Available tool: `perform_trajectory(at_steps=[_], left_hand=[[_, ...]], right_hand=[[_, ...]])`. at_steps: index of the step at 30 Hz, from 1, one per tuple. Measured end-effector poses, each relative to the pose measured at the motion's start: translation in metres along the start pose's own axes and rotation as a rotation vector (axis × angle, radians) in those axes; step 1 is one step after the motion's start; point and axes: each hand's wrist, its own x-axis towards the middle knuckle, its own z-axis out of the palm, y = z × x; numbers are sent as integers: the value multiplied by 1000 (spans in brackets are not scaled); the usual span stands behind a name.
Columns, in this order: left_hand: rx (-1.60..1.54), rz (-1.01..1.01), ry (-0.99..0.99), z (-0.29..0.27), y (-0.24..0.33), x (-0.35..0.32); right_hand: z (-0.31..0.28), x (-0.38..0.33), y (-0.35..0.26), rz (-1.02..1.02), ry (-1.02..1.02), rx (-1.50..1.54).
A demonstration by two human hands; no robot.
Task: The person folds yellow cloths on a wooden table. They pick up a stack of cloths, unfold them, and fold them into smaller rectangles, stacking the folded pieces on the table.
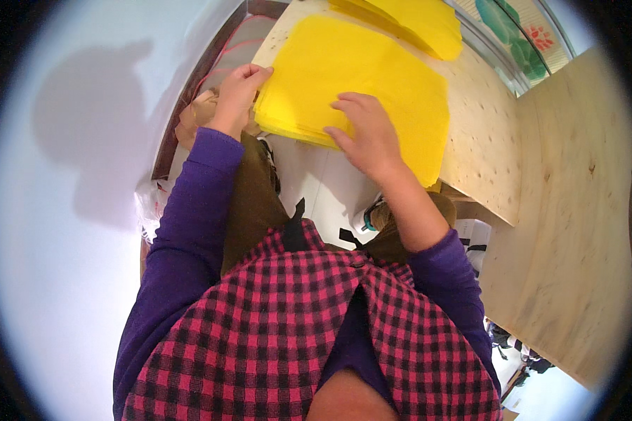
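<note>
- Can see a broad, flat stack of bright yellow, matte, felt-like sheets [330, 63] lying on the pale plywood bench [481, 133], with its near edge at or slightly past the bench's front edge.
- Has the left hand [239, 95] at the stack's left edge, seemingly in a pinching grip, thumb and fingers brought together on the margin; cannot tell the number of layers caught.
- Has the right hand [369, 133] over the stack's near half, grip loose and around nothing, thumb and fingers apart; cannot tell light contact from a hover.
- Probably pinched at the side to control the layers' margins, with the right hand perhaps left free for steadying the surface.
- Probably laid close to the front for easy reach.
- Beyond the stack, can see a second, partly curled pile of yellow sheets [421, 28], perhaps set back to leave room.
- Right of the stack, can see a large plywood panel [576, 210]; to its left, crumpled tan paper-like material [198, 116]; farther down that side, a clear plastic bag [149, 203].
- Can make out no brand, label or legible writing on the stack; beyond it, only a green-and-red picture [516, 35].
</note>
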Motion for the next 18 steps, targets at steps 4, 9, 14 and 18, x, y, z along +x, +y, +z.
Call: perform_trajectory(at_steps=[4, 9, 14, 18], left_hand=[[-55, -20, -53, -4, -3, 6], [-74, -12, -42, -3, -5, 6], [-32, -15, -89, -4, 0, 6], [-47, -12, -102, -2, -2, 8]], right_hand=[[29, 25, -24, -88, -126, -82], [41, 33, -30, -101, -183, -174], [40, 36, -26, -128, -183, -260], [42, 39, -26, -3, -212, -310]])
